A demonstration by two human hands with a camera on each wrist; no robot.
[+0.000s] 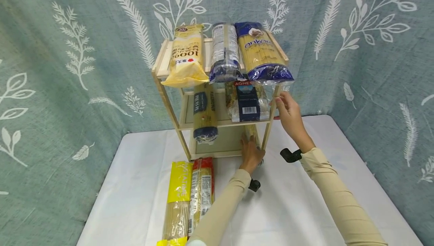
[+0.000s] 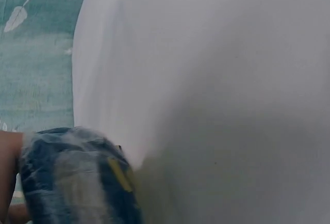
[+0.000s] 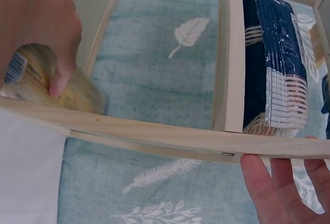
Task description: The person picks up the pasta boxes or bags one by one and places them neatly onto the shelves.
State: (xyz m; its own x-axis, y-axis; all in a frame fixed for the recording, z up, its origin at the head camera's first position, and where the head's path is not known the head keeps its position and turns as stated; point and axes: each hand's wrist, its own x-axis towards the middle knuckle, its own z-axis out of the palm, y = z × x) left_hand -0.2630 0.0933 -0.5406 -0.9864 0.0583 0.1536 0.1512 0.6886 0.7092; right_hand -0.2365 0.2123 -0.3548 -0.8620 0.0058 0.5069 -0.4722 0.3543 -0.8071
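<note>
A wooden three-tier rack stands on the white table. On its bottom tier, at the right, my left hand grips a pack of spaghetti lying lengthwise. The right wrist view shows the left thumb pressed along that yellowish pack; its blue, crinkled end appears in the left wrist view. My right hand holds the rack's right front post at the middle tier, with fingertips against the wood. Beside it on that tier lies an Agnesi pasta pack.
On the middle tier, a spaghetti pack juts past the front edge. The top tier bears a yellow pack, a clear-and-blue pack and an Ankara pack. Yellow and red-topped packs lie on the table in front.
</note>
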